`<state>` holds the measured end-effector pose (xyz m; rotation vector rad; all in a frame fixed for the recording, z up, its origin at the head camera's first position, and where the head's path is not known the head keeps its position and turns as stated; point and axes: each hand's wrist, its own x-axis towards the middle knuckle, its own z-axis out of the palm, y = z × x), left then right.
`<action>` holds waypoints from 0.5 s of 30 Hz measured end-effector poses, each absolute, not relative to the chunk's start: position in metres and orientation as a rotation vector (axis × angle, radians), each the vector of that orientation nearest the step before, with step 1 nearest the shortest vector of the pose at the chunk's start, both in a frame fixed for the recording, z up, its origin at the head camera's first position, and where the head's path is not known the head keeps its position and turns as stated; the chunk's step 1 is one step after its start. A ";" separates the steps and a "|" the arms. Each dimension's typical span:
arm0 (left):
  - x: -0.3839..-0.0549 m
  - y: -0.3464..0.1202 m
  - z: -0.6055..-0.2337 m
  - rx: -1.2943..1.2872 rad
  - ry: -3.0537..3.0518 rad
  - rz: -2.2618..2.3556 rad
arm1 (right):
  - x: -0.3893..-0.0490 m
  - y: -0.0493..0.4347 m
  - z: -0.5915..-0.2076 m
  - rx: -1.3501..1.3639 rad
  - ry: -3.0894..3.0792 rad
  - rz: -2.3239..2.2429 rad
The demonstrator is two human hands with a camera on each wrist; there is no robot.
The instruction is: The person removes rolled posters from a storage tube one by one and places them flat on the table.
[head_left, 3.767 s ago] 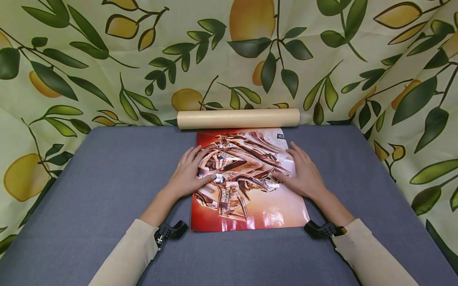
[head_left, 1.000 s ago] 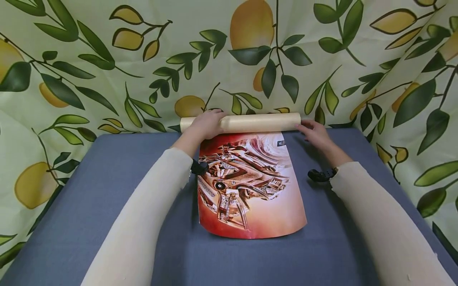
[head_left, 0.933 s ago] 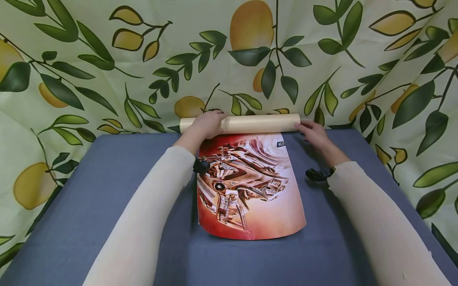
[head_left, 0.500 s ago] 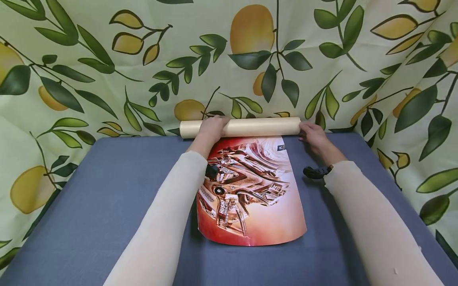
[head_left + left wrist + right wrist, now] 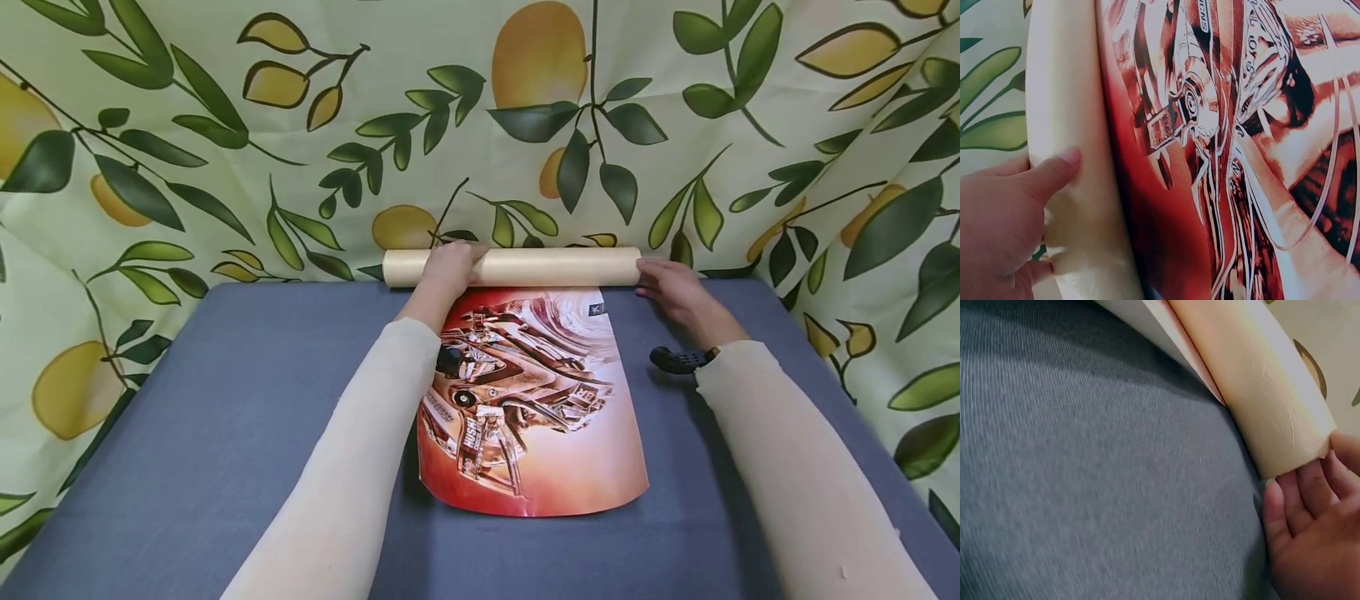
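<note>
A long cream-coloured tube lies across the table's far edge. My left hand grips it left of the middle. In the left wrist view its thumb lies over the top, while the other fingers are mostly hidden behind. My right hand holds the right end, with curled fingers against the rim in the right wrist view; their tips are partly hidden. From the tube toward me stretches a glossy red and orange motorcycle poster. Its far edge is hidden at the tube, and its near edge bows up off the cloth.
A blue-grey cloth covers the table. Close behind the tube hangs a curtain printed with lemons and leaves. A black wrist device sits at my right cuff, and another at the left overlaps the poster.
Both hands have gone from the poster's sides to the tube at the back. The poster's near edge, flat at first, now curves. Lately the left hand has shifted slightly right along the tube.
</note>
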<state>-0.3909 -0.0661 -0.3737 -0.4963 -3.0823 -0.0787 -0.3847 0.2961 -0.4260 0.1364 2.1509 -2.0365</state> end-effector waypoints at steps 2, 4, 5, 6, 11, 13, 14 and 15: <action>-0.391 -0.066 -0.374 -0.503 -3.078 -0.070 | -0.384 0.298 -0.425 0.104 2.155 -2.000; -0.390 -0.066 -0.374 -0.508 -3.073 -0.056 | -0.384 0.299 -0.425 0.079 2.149 -1.989; -0.390 -0.066 -0.373 -0.506 -3.072 -0.056 | -0.384 0.300 -0.425 0.074 2.137 -1.999; -0.390 -0.066 -0.373 -0.506 -3.071 -0.057 | -0.384 0.300 -0.425 0.068 2.122 -2.015; -0.389 -0.066 -0.374 -0.494 -3.076 -0.062 | -0.384 0.303 -0.424 0.062 2.055 -2.077; -0.388 -0.066 -0.374 -0.487 -3.080 -0.056 | -0.384 0.304 -0.424 0.063 2.025 -2.092; -0.388 -0.066 -0.374 -0.481 -3.082 -0.057 | -0.383 0.304 -0.423 0.067 2.010 -2.103; -0.388 -0.066 -0.374 -0.478 -3.083 -0.058 | -0.383 0.305 -0.423 0.070 1.994 -2.117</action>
